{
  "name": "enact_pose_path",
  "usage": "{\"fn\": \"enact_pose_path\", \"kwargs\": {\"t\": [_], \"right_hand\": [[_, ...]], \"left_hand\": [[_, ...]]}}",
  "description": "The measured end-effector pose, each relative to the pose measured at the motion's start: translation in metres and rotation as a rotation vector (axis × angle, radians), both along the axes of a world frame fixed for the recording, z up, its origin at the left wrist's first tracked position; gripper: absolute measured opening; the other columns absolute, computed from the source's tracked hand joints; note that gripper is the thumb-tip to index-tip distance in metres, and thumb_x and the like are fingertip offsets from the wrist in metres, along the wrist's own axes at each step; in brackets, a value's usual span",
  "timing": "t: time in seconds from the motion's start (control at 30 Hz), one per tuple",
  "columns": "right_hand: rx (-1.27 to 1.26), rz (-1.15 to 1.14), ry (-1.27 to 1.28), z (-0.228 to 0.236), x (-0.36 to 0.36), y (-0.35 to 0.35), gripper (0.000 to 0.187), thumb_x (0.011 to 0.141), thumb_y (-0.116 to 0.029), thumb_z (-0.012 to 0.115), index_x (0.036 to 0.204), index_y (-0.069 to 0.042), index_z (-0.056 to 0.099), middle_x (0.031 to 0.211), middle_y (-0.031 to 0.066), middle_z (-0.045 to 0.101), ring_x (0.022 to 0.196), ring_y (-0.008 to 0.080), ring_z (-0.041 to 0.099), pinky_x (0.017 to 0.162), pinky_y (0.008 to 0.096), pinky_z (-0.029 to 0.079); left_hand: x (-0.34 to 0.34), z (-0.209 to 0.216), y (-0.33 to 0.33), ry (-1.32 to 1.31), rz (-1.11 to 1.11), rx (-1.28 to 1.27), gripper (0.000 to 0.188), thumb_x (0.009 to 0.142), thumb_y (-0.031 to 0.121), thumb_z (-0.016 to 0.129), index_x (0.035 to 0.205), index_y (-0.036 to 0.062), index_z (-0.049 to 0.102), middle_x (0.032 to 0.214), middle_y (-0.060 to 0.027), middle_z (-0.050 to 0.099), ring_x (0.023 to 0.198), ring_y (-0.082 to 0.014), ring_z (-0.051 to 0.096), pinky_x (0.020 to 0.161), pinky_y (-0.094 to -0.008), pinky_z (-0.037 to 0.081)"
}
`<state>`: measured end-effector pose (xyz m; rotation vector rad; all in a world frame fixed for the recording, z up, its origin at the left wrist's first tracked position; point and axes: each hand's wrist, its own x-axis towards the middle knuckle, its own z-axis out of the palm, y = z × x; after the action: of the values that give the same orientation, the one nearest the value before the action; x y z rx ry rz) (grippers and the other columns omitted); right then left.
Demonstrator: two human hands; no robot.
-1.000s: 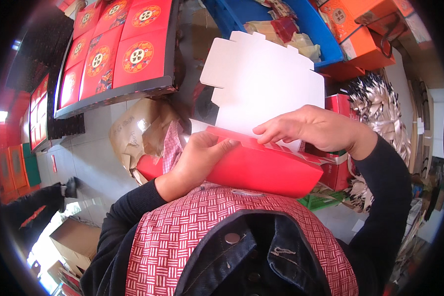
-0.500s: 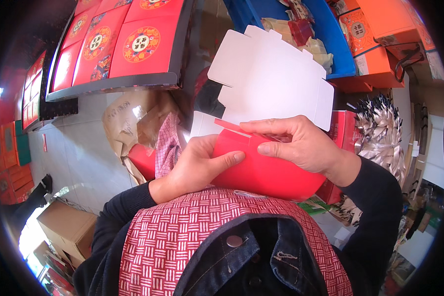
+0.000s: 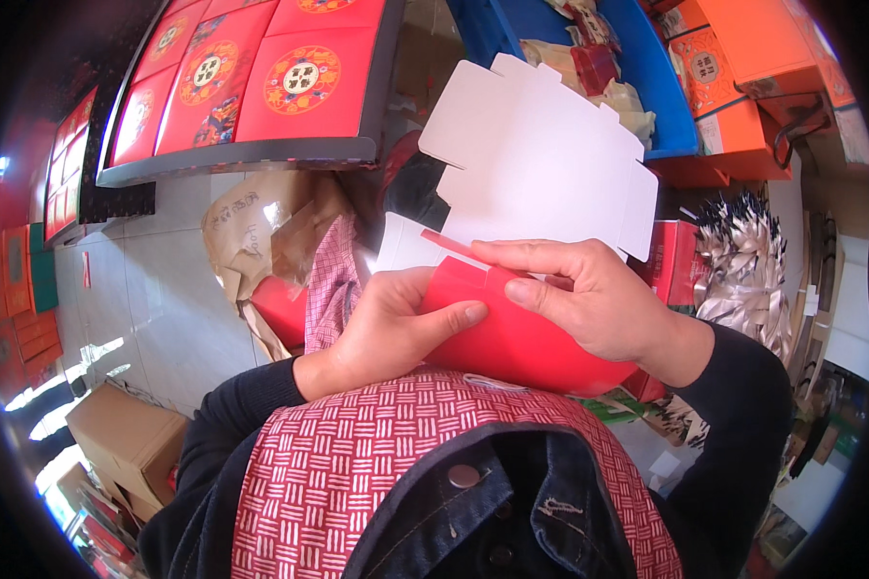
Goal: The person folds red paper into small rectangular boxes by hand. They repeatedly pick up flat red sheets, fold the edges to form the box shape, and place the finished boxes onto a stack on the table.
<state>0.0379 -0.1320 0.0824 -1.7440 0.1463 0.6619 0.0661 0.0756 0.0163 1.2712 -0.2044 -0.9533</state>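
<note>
A red cardboard box [image 3: 550,352], partly folded and curved, lies across my lap against the patterned apron [image 3: 328,463]. My left hand [image 3: 391,314] grips its left end, thumb on the red face and the other fingers hidden behind. With thumb and fingers closed, my right hand [image 3: 589,289] pinches the upper edge by a narrow red flap [image 3: 459,249]. Beyond my hands rests a flat die-cut card sheet [image 3: 541,164], white side up, with tabs and slots along its edges. A smaller white flap [image 3: 404,241] shows by my left fingers.
At the upper left, a dark-rimmed tray [image 3: 251,157] holds red decorated boxes. A blue bin [image 3: 661,92] contains wrapped packets, with orange boxes [image 3: 763,121] beside it. Bundled ribbon cords [image 3: 743,261] stand at right. Left are a brown paper bag [image 3: 270,227] and a carton [image 3: 126,439].
The view has shifted slightly, so the tray and boxes appear a little farther right. Both hands keep nearly the same grip on the red box.
</note>
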Motion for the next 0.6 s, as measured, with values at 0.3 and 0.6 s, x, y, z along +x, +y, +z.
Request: {"fn": "enact_pose_path", "kwargs": {"t": [0.3, 0.6], "right_hand": [[-0.043, -0.046, 0.081, 0.005, 0.005, 0.004, 0.033, 0.094, -0.005, 0.052, 0.126, 0.000, 0.058, 0.102, 0.0169, 0.069, 0.084, 0.0145, 0.066, 0.075, 0.0258, 0.053], [-0.136, -0.082, 0.001, -0.001, 0.010, 0.010, 0.027, 0.092, -0.005, 0.054, 0.116, 0.005, 0.063, 0.101, 0.0218, 0.069, 0.086, 0.0196, 0.069, 0.077, 0.0281, 0.054]], "left_hand": [[0.002, 0.008, -0.001, -0.069, 0.001, 0.064, 0.030, 0.090, 0.016, 0.067, 0.109, -0.0065, 0.064, 0.091, -0.0126, 0.071, 0.078, -0.0156, 0.067, 0.071, -0.0269, 0.056], [0.003, 0.007, -0.006, -0.035, 0.053, 0.063, 0.028, 0.090, 0.015, 0.066, 0.107, -0.0072, 0.064, 0.088, -0.0124, 0.070, 0.075, -0.0156, 0.067, 0.069, -0.0266, 0.055]]}}
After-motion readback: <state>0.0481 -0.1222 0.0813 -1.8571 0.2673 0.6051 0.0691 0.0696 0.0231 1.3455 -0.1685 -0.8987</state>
